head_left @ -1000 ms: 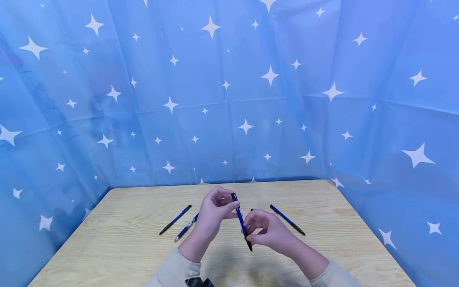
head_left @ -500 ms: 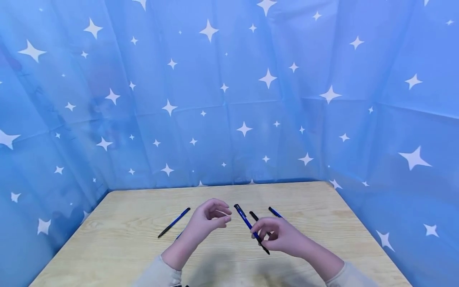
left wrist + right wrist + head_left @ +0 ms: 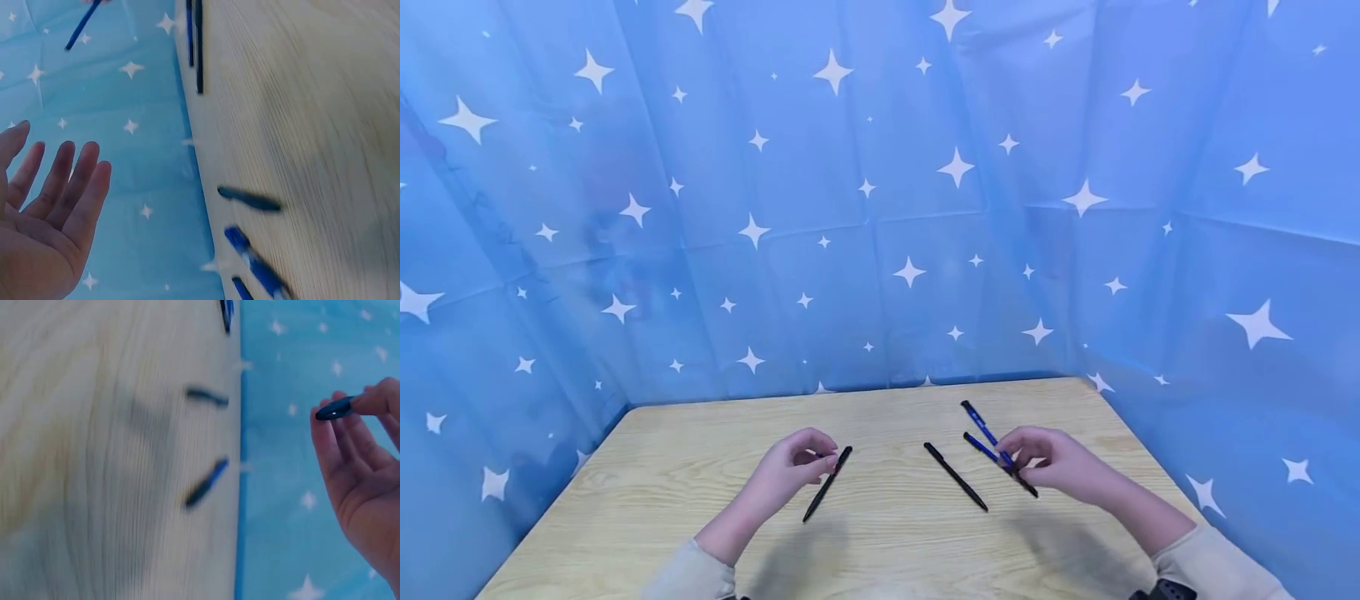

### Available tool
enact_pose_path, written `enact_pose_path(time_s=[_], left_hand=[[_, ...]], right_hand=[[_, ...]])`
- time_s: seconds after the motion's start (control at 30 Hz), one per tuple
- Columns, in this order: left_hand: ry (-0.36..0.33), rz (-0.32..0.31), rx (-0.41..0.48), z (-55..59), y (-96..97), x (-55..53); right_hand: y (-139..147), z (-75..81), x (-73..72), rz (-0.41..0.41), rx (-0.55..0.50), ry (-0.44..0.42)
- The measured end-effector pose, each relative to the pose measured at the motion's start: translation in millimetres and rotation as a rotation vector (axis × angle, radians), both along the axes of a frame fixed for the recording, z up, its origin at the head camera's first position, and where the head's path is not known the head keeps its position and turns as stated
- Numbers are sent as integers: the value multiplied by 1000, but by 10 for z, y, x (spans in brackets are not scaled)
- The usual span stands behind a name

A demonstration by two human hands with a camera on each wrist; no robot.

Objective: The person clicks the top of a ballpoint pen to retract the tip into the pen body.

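Note:
My right hand (image 3: 1056, 462) pinches a blue pen (image 3: 979, 419) with a dark end, tilted above the right side of the table. Its dark tip (image 3: 335, 409) shows between thumb and fingers in the right wrist view. Beneath it a second blue pen (image 3: 979, 443) lies on the wood, partly covered by the held one and my fingers. My left hand (image 3: 786, 468) hovers over the left side, nearest to a black pen (image 3: 826, 490). No object shows in that hand (image 3: 56, 219) in the left wrist view, and its fingers are relaxed and apart.
Another black pen (image 3: 957, 477) lies mid-table, slanting down to the right. In the left wrist view, a blue-and-white pen (image 3: 256, 262) and a further blue pen (image 3: 242, 289) lie on the wooden table (image 3: 880, 550). A blue star-patterned curtain (image 3: 865, 192) surrounds the table's back and sides.
My left hand has let go of the blue pen and moved left and down. My right hand has carried that pen to the right, above the blue pen lying there.

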State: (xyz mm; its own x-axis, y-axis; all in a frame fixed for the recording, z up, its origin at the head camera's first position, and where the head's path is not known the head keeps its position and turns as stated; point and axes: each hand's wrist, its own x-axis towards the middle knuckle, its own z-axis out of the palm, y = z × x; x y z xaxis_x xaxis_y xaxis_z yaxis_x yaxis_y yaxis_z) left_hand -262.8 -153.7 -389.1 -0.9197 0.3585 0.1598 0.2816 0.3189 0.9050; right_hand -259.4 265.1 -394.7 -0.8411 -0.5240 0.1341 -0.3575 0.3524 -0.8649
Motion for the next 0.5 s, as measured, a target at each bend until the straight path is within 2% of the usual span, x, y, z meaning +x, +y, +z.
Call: enact_pose_path(time_s=[0.2, 0.4, 0.5], left_hand=[[28, 41, -86, -13, -195, -13], [16, 53, -135, -45, -340, -26], [38, 69, -172, -58, -392, -36]], right_hand=[[357, -60, -138, -130, 100, 25], [578, -299, -242, -211, 119, 17], [646, -420, -297, -256, 125, 18]])
